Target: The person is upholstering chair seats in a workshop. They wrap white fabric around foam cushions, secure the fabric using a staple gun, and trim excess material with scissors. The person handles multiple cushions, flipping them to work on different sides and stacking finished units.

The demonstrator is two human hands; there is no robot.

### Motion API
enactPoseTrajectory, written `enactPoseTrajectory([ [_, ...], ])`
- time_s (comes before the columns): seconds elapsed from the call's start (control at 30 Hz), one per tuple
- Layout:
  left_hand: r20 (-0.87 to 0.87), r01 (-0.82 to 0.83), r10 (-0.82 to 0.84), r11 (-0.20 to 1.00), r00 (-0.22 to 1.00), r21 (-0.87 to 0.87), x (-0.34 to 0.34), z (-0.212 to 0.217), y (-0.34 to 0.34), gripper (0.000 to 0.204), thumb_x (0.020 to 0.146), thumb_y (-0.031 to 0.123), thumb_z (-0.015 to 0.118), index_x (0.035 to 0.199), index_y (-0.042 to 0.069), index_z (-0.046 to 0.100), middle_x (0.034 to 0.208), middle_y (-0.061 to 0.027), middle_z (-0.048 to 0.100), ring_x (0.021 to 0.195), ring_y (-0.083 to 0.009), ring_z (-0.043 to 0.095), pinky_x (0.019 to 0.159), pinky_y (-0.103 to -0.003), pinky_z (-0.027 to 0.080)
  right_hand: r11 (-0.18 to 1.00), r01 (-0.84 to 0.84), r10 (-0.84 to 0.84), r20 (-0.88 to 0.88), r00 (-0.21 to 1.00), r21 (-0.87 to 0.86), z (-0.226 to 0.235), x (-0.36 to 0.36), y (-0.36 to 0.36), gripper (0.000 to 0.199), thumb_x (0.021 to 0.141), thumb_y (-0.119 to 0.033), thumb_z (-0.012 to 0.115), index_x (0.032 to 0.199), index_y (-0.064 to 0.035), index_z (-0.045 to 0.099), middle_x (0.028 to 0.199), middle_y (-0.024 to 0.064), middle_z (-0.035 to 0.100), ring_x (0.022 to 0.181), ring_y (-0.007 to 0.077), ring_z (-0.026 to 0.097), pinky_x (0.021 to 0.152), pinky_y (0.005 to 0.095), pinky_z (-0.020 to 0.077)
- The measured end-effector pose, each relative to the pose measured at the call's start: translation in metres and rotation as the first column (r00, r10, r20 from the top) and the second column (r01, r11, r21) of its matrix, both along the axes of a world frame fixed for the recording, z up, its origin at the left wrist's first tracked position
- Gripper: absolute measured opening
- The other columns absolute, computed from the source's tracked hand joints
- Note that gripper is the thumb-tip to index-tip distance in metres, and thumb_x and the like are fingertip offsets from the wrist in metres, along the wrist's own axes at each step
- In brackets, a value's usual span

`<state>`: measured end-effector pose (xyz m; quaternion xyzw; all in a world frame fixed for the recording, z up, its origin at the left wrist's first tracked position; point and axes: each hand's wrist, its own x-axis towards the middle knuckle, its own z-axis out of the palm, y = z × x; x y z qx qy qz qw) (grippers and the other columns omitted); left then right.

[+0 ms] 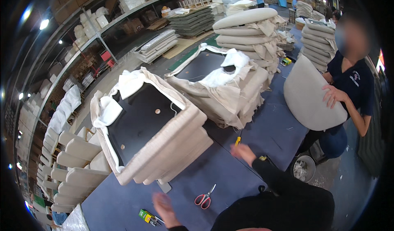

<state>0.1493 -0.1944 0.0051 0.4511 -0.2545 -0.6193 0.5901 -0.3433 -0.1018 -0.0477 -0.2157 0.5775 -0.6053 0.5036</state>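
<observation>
My left hand (pixel 163 207) hovers blurred over the dark blue table (pixel 123 202), fingers apart, holding nothing, between a small green-and-yellow tool (pixel 147 216) and red-handled scissors (pixel 205 198). My right hand (pixel 243 152) is raised, blurred and empty, just below a yellow-handled tool (pixel 237 140). Ahead of both hands sits a stack of beige upholstered seat cushions (pixel 164 145), the top one upside down with a black underside (pixel 141 122) and loose white lining.
A second beige cushion stack (pixel 230 95) lies behind, taller piles (pixel 250 34) beyond. A co-worker in a dark shirt at right holds a round beige seat panel (pixel 310 93). A bin (pixel 304 168) stands on the floor. Shelving (pixel 94 38) and chair parts (pixel 78 157) fill the left.
</observation>
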Motion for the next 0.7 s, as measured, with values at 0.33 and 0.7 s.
enactPoseTrajectory([
  [0.33, -0.03, 0.287, -0.337, 0.747, 0.941, 0.599, -0.014, -0.143, 0.267, 0.039, 0.103, 0.036, 0.071, 0.134, 0.012, 0.065, 0.127, -0.0099, 0.068, 0.116, -0.0263, 0.065, 0.09, -0.043, 0.053, 0.923, -0.006, -0.027, 0.08, 0.996, 0.385, -0.035, -0.024, 0.214, 0.024, 0.106, -0.029, 0.068, 0.096, -0.0079, 0.07, 0.082, 0.0013, 0.069, 0.068, 0.0084, 0.063, 0.055, 0.027, 0.0482],
  [0.7, 0.09, 0.015, -0.076, 0.842, 0.993, 0.539, -0.063, -0.06, 0.276, 0.045, 0.102, 0.038, 0.072, 0.137, 0.012, 0.064, 0.13, -0.0098, 0.068, 0.119, -0.0295, 0.063, 0.103, -0.049, 0.049, 0.796, 0.416, -0.197, 0.461, 0.865, -0.44, 0.115, -0.17, -0.121, 0.046, 0.107, -0.032, 0.069, 0.145, -0.0073, 0.06, 0.14, 0.0106, 0.068, 0.132, 0.0227, 0.062, 0.113, 0.0398, 0.0485],
])
